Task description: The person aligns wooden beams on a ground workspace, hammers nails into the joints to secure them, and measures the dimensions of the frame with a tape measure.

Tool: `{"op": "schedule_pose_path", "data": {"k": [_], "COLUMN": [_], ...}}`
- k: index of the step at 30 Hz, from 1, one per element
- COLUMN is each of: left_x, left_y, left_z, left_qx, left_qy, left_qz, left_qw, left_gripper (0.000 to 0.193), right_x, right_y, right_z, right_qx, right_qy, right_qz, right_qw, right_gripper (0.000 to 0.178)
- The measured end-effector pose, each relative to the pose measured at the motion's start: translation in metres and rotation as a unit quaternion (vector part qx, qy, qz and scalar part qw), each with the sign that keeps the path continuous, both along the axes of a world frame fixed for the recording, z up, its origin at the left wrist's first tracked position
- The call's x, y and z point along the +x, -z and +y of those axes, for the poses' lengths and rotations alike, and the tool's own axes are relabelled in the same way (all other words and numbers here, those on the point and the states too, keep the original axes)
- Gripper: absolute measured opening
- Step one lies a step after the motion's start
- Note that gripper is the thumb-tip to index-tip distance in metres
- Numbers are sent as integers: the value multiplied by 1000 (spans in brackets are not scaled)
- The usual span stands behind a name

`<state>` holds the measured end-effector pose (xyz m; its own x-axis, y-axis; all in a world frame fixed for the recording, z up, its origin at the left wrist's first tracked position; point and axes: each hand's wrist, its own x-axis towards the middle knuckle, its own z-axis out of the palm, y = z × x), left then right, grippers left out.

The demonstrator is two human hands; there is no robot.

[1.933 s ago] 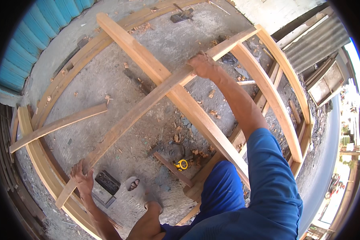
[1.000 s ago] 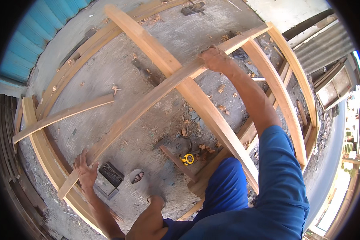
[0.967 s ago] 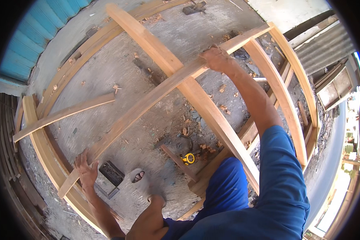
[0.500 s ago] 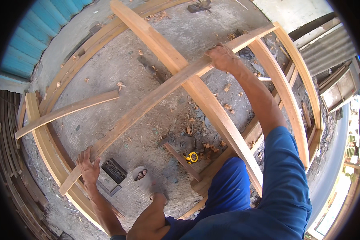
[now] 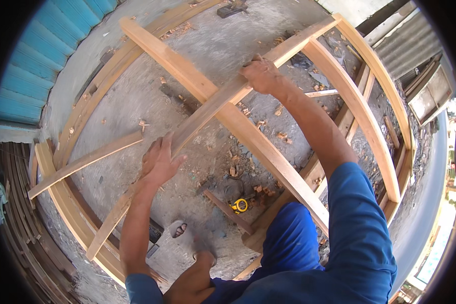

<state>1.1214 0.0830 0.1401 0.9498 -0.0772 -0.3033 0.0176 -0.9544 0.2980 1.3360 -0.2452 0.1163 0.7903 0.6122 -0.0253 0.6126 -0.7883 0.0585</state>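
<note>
A long wooden board (image 5: 202,115) slants from the lower left to the far right, lying across a thicker wooden beam (image 5: 271,152). My right hand (image 5: 261,75) is closed over the board just beyond the crossing. Nearer to me, my left hand (image 5: 159,161) grips the same board, its fingers on the far side and its thumb on the near side. The board's near left end rests over another beam (image 5: 68,202), and my left forearm hides part of its length. At its far right end the board meets a frame of wooden pieces (image 5: 357,104).
A narrow wooden strip (image 5: 88,163) lies over the left beam. On the floor are a yellow tape measure (image 5: 239,205), a short stick (image 5: 228,212), wood shavings (image 5: 283,138) and a dark tool (image 5: 232,8). Stacked planks (image 5: 23,223) line the left side; a blue corrugated wall (image 5: 38,66) stands behind.
My left hand has moved up along the board, away from its near end and closer to the crossing. My right hand keeps its hold while the whole view has shifted slightly.
</note>
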Motion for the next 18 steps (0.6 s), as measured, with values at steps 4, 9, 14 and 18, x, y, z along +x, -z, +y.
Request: {"op": "schedule_pose_path", "data": {"k": [4,9,14,18], "left_x": [4,3,5,3], "left_y": [27,35,27,24], "left_z": [7,9,6,10], "left_qx": [-26,-36,-50,-71], "left_qy": [-9,7,13,-13], "left_qz": [-51,-104,-101,-72], "left_qw": [998,994,994,995], "left_gripper": [66,61,61,63], "right_x": [2,1,2,3], "right_y": [2,2,5,4], "right_z": [0,-1,-3,2], "right_qx": [-9,3,6,7], "right_qy": [-6,3,-3,-8], "right_qz": [-1,10,10,15], "right_qw": [1000,1000,1000,1000], "right_gripper": [30,31,29,30]}}
